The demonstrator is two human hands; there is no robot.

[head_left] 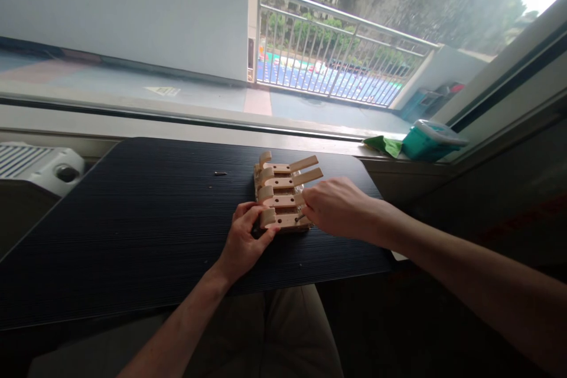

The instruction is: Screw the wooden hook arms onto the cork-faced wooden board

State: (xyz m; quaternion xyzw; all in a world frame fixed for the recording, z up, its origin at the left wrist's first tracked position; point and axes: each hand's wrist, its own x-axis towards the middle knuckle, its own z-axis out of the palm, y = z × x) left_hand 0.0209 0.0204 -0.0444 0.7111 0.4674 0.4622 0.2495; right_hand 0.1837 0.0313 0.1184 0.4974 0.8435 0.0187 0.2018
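A wooden hook rack (283,199) lies on the dark table, made of several pale strips with upturned ends and dark screw holes. My left hand (245,235) is closed around its near left corner, thumb along the near edge, fingers by the curved end of the nearest strip. My right hand (330,204) is in a fist over the rack's right side. Out of it a thin metal shaft, apparently of a screwdriver (300,217), points down at the right hole of the nearest strip. The fist hides the handle. A loose screw (220,173) lies left of the rack.
The dark table (146,218) stands against a window sill. On the sill at the right are a teal box (427,140) with a pale lid and a green cloth (384,145). A white slatted appliance (42,165) is beyond the table's left edge. A railing (330,47) shows outside.
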